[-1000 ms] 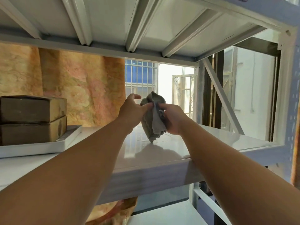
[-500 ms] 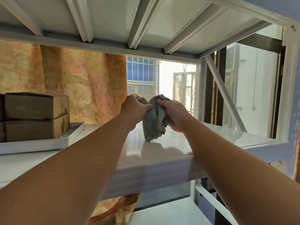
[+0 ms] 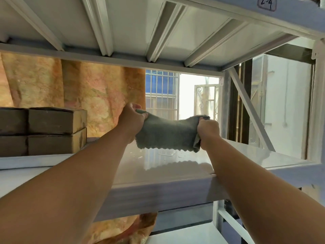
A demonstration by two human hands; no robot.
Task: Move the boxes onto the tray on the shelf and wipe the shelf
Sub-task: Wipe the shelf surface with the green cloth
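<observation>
The left hand and right hand each grip an upper end of the grey cloth, holding it stretched just above the shelf. At the left, 4 boxes sit stacked 2 high on the tray.

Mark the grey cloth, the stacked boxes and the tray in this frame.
grey cloth (image 3: pixel 167 134), head view, middle of the stretched panel.
stacked boxes (image 3: pixel 51 120), head view, dark front face of the upper box.
tray (image 3: pixel 35 160), head view, white front rim below the boxes.
</observation>
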